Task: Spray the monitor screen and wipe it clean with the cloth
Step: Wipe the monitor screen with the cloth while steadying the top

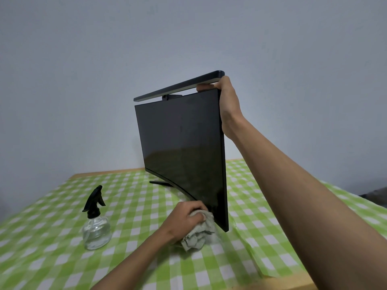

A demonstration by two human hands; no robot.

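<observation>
head view | monitor (182, 143) standing on the checked tablecloth (62, 258) | right hand (229, 105) gripping its top right corner, fingers clamped | left hand (186, 218) pressing bunched cloth (201, 235) against the screen's lower edge | spray bottle (96, 225) sitting upright, well left

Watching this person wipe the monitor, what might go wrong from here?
The right hand grips the monitor by its top corner, just under the light bar; a slip could knock the bar loose. The left hand presses the cloth at the screen's bottom corner, so a hard push may tip or twist the monitor on its thin stand. The spray bottle stands close to the left forearm and could be knocked over.
</observation>
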